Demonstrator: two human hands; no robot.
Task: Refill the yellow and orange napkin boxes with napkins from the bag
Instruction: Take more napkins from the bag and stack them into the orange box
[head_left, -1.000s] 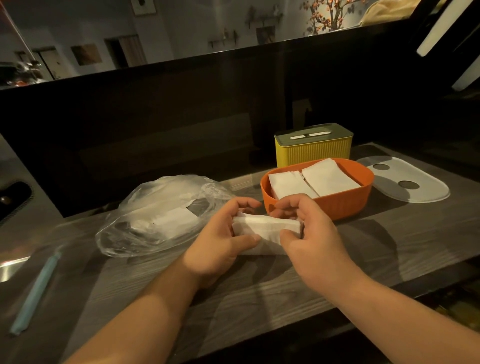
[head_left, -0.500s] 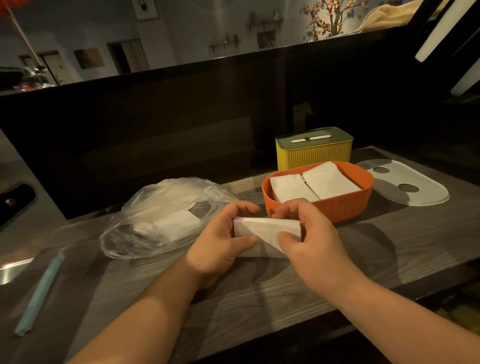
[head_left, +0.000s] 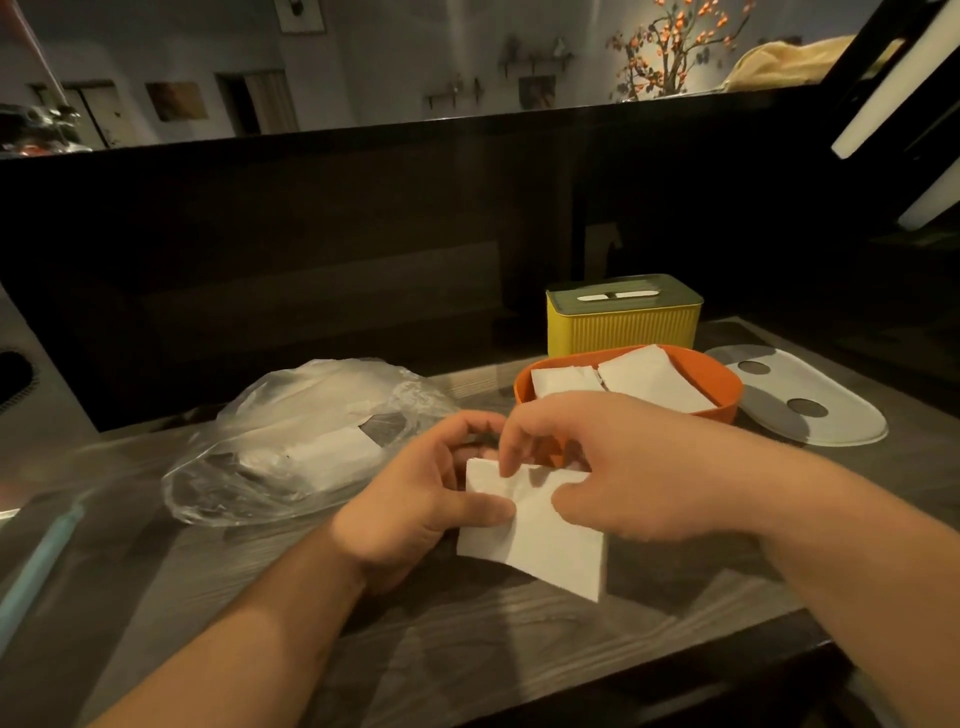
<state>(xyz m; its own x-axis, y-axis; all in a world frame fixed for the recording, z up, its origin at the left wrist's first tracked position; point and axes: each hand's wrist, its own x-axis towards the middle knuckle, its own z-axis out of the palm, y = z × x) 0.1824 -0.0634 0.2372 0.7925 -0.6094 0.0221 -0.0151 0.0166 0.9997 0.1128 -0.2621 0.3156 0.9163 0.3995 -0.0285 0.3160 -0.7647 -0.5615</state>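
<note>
Both hands hold a white napkin (head_left: 545, 540) just above the table, in front of the orange box. My left hand (head_left: 421, 499) pinches its left edge with the thumb on top. My right hand (head_left: 623, 467) pinches its upper part from the right. The orange napkin box (head_left: 727, 387) stands open with two stacks of white napkins (head_left: 654, 382) inside. Behind it the yellow napkin box (head_left: 621, 327) is closed by a grey slotted lid. A clear plastic bag (head_left: 291, 441) with napkins in it lies to the left.
A white oval lid (head_left: 810, 410) with two holes lies right of the orange box. A pale blue stick-like object (head_left: 36, 566) lies at the far left of the wooden table (head_left: 467, 649). A dark wall rises behind the boxes.
The napkin, held as a narrow folded bundle before, now hangs unfolded as a flat square. My right hand has shifted left over its top edge.
</note>
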